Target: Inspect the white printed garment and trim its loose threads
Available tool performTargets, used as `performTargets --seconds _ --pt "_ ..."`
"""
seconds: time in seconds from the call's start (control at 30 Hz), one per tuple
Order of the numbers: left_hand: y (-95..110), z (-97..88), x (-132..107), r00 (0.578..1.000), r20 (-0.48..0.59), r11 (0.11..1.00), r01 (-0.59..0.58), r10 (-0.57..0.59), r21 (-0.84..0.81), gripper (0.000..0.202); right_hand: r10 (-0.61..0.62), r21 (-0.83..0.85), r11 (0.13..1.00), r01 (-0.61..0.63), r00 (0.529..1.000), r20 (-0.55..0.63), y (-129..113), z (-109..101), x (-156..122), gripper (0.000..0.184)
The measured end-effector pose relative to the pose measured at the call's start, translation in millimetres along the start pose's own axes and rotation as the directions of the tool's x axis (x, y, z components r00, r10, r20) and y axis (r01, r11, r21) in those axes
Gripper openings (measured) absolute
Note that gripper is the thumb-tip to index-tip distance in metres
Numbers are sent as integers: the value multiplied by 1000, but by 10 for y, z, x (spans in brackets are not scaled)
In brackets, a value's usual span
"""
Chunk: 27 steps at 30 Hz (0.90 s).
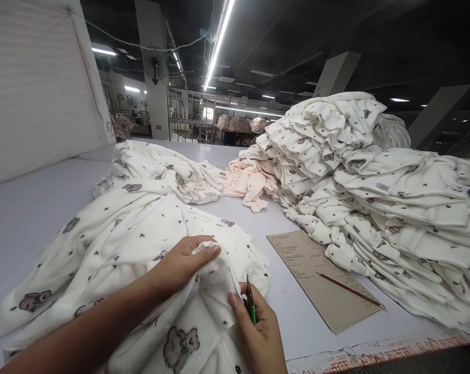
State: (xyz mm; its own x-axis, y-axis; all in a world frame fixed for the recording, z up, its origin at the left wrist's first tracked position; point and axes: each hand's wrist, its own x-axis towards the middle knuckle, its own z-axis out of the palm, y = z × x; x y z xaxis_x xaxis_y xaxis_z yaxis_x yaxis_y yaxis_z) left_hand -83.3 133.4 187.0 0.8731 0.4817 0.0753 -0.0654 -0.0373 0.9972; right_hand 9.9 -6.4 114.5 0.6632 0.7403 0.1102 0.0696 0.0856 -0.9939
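While the snips sit this close to the cloth, notes run:
Risk: green thread snips (251, 304) point up beside the bunched fold — a slip could nick the white printed garment (141, 244) or the thumb.
Left hand (184, 262): curled, pinching a fold on top of the garment.
Right hand (260, 332): closed on the snips, thumb touching the fold's right edge.
Garment: left of the brown paper sheet (320, 283) — red pencil (351, 291) lies on that sheet.

Two bare hands, the left hand (180, 265) and the right hand (260, 332), work at one table (32, 208). One green pair of snips (251, 304), one printed sheet (320, 278) and one red pencil (351, 291) lie within reach. Two tall stacks of folded garments (375, 171) stand at right, one pink bundle (250, 182) between.
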Motion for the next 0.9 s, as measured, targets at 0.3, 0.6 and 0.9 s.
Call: performTargets --seconds 0.3,0.6,0.9 --pt "-5 23 2 997 -49 985 -52 61 162 28 -46 -52 998 45 999 -21 -30 -61 -16 29" --pt "-95 85 -41 977 212 923 -104 25 372 24 -64 -96 993 61 998 -19 -136 -98 46 27" --pt "-233 128 -14 988 149 953 -90 49 288 28 -124 -166 979 122 992 -7 -61 -136 21 27"
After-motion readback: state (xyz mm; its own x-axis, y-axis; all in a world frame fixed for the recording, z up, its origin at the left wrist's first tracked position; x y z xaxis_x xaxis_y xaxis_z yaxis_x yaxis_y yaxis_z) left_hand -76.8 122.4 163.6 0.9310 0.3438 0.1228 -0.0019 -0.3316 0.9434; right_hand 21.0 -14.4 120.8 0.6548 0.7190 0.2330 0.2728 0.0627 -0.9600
